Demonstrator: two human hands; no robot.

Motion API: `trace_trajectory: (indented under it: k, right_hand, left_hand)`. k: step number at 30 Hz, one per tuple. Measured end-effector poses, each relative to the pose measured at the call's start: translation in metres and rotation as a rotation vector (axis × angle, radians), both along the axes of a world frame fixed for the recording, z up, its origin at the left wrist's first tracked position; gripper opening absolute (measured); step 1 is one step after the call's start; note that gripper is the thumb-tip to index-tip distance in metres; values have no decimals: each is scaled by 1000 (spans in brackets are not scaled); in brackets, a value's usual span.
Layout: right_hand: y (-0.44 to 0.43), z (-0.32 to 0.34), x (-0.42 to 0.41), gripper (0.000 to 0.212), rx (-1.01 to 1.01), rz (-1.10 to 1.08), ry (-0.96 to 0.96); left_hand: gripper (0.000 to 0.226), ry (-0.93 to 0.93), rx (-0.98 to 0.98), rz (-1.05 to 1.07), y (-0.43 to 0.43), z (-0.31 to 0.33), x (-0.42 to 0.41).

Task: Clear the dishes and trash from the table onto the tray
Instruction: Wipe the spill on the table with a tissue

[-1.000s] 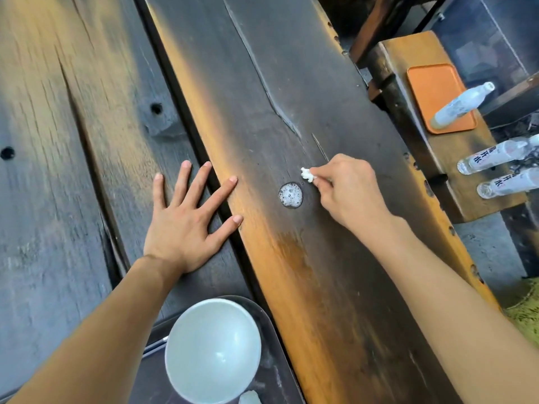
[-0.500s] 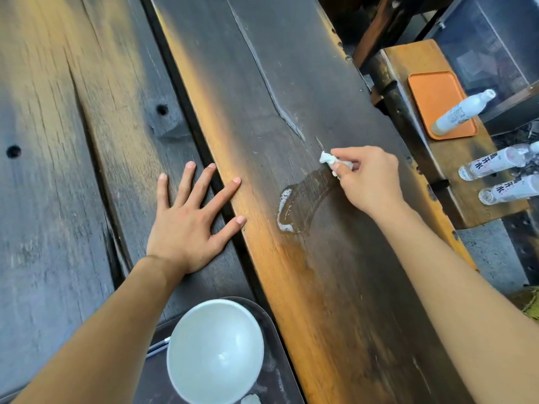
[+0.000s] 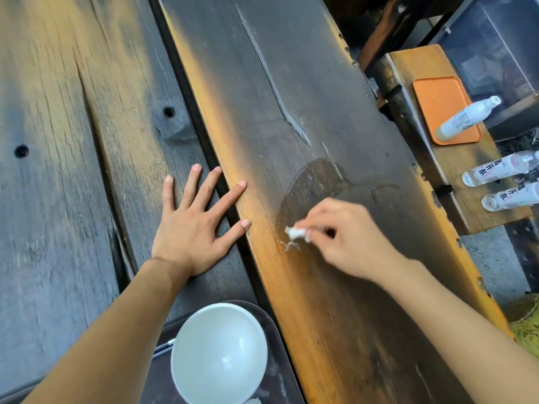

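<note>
Pinching a small tissue wad [image 3: 295, 232], right hand [image 3: 347, 237] wipes the wet table [image 3: 320, 83]; left hand [image 3: 194, 225] lies flat and open, bracing

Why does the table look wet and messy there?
A wet smear darkens the plank, with white foamy bits at its near end. The right hand pinches a small white wad right over them.

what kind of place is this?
Probably an eatery being bussed: rustic plank table, white bowl on a dark tray, and labelled water bottles on a side bench.
</note>
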State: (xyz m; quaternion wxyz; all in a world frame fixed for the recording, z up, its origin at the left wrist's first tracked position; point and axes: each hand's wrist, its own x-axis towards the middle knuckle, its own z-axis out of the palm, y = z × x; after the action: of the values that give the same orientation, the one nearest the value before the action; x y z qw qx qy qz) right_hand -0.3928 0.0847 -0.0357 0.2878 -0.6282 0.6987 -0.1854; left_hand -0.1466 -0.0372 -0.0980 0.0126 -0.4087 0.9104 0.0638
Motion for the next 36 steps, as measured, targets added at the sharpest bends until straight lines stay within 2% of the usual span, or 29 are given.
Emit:
trace_trajectory:
  k: [3, 6, 8, 12, 15, 17, 19, 21, 23, 25, 31, 36]
  right_hand:
    - [-31, -4, -37, 22, -151, -416, 13]
    - [-64, -10, -55, 20, -56, -501, 133]
    - [-71, -11, -43, 18, -24, -383, 172]
    - [-30, -8, 4, 19, -24, 48, 120]
    - [16, -1, 16, 22, 123, 268, 34]
    - [30, 4, 11, 20, 225, 326, -73]
    - [27, 4, -4, 18, 77, 136, -144]
    - [7, 2, -31, 21, -129, -255, -84]
    - [-20, 0, -55, 23, -152, -506, 39]
    - [-43, -9, -65, 23, -89, -532, 122]
    - [-77, -31, -39, 21, -115, -318, 136]
    - [-14, -23, 3, 20, -92, 353, 74]
  left_hand:
    - [68, -2, -2, 2, 0, 0, 0]
    - [67, 3, -10, 7, 0, 0, 1]
    - [67, 11, -11, 3, -1, -1, 1]
    - [67, 15, -10, 3, -1, -3, 0]
    - [67, 6, -5, 4, -1, -3, 0]
    - [67, 16, -2, 9, 0, -3, 1]
    - [67, 18, -1, 14, -1, -3, 1]
    - [66, 9, 2, 18, -2, -4, 0]
    - [66, 5, 4, 35, -1, -4, 0]
    - [66, 7, 6, 53, 0, -4, 0]
    - [64, -14, 15, 91, 4, -2, -1]
    - [65, -34, 173, 132, -1, 14, -2]
